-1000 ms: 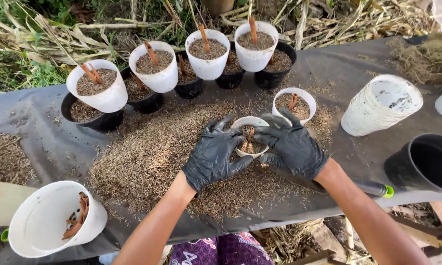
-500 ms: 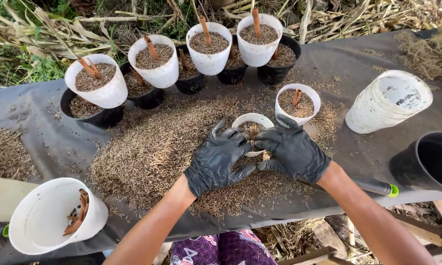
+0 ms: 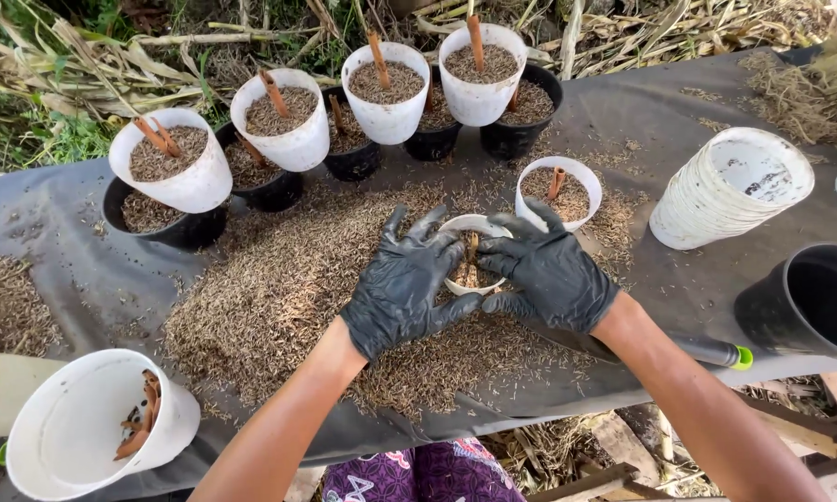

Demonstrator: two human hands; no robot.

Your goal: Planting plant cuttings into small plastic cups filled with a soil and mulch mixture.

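Both my hands wear black gloves and cup a small white pot (image 3: 469, 226) that stands in a heap of brown husks (image 3: 279, 297) on a dark sheet. My left hand (image 3: 404, 279) wraps its left side, fingers spread over the rim. My right hand (image 3: 547, 270) presses on the right side. Inside the pot I see husk filling and a brown stick cutting. Just behind it stands another white pot (image 3: 560, 189), filled, with an upright cutting.
Several filled white and black pots (image 3: 293, 130) line the far edge. A stack of empty white pots (image 3: 730, 191) lies at right, beside a black pot (image 3: 809, 302). A white pot holding cuttings (image 3: 93, 423) lies at front left. A pen-like tool (image 3: 711, 351) lies under my right forearm.
My hands stay on the small pot, fingers shifting slightly over the rim. The view has tilted a little, so everything sits lower in frame.
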